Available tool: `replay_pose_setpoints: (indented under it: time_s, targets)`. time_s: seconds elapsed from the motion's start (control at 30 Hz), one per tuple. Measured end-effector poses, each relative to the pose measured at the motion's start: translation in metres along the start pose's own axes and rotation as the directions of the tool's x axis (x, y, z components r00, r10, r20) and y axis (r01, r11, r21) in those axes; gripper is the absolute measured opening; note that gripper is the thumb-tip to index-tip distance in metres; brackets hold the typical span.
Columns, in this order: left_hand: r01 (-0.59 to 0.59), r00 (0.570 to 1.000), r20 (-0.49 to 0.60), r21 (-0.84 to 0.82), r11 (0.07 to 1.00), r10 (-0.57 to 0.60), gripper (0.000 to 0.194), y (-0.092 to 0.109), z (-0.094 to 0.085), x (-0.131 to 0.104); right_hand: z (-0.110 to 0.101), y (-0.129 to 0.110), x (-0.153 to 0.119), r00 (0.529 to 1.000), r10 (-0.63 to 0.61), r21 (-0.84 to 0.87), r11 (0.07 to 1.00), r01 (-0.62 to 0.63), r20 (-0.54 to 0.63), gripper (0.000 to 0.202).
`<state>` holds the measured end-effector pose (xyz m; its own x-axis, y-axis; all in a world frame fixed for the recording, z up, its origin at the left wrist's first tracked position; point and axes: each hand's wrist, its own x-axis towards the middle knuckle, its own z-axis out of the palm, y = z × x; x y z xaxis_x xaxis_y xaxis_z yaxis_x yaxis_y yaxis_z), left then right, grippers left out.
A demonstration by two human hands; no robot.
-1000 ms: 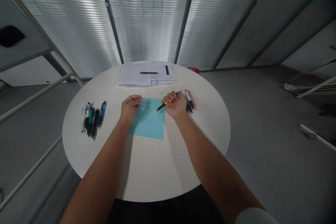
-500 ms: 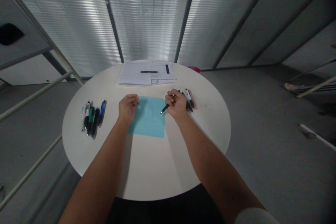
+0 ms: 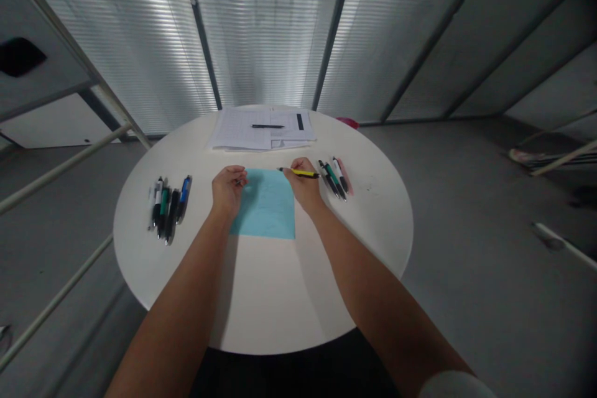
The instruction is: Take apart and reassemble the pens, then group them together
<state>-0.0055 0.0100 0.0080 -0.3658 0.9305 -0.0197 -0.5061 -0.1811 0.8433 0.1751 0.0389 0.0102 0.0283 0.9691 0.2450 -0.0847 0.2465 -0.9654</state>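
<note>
A light blue sheet (image 3: 265,208) lies on the round white table (image 3: 275,305), with faint marks on it. My right hand (image 3: 303,183) is closed on a yellow and black pen (image 3: 303,173), held nearly level over the sheet's upper right corner. At the sheet's upper left edge, my left hand (image 3: 227,189) has its fingers curled together around something small and thin that I cannot make out. Several pens, black, green and white, (image 3: 333,179) lie just right of my right hand.
Several more pens (image 3: 164,208) lie at the table's left side. A stack of printed papers (image 3: 237,130) with a black pen (image 3: 267,126) on top sits at the far edge. Metal rails (image 3: 60,168) stand left of the table.
The pen in my right hand has turned, from tip pointing down-left to lying nearly level with its tip left. The right hand's fingers have shifted around it. My left hand is almost unmoved.
</note>
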Motion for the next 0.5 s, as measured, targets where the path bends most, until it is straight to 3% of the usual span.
replay_pose_setpoints:
  time_s: [0.1,0.2,0.5]
  targets:
    - [-0.006,1.0,-0.002,-0.001,1.0,0.006,0.009,-0.0006,0.0,0.0003,-0.0016,0.0007,-0.004,0.996,0.005,-0.069,0.998,0.001,0.092,0.008]
    - [-0.004,1.0,-0.002,0.0,1.0,0.004,0.009,-0.001,0.0,0.0006,-0.0031,0.0006,-0.0065,0.975,0.068,-0.107,0.993,-0.046,0.213,0.015]
    - [-0.005,1.0,-0.005,-0.007,1.0,0.005,0.009,-0.002,0.0001,0.0012,-0.0033,0.0054,-0.0084,0.954,0.001,-0.334,0.937,0.103,0.298,0.023]
